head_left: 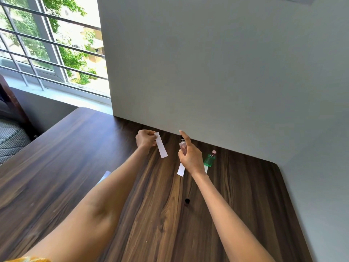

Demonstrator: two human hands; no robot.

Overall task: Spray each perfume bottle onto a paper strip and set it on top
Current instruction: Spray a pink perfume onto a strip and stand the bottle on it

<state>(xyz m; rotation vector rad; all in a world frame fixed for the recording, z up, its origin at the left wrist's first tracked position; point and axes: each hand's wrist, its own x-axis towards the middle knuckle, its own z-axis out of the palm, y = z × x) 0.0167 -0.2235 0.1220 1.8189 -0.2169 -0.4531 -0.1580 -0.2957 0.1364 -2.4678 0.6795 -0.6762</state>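
Note:
My left hand (145, 138) pinches the top end of a white paper strip (161, 145), which hangs above the dark wooden table (75, 148). My right hand (190, 156) grips a small clear pinkish perfume bottle (183, 147) with a black nozzle, index finger raised above it, just right of the held strip. A second paper strip (181, 170) lies on the table partly under that hand. A green perfume bottle (210, 159) with a pink cap stands on another strip (206, 168) to the right.
A small black cap (187, 201) lies on the table between my forearms. A light sheet (104, 176) peeks out behind my left arm. The grey wall (226, 72) runs along the table's far and right sides; a barred window (47, 44) is at left.

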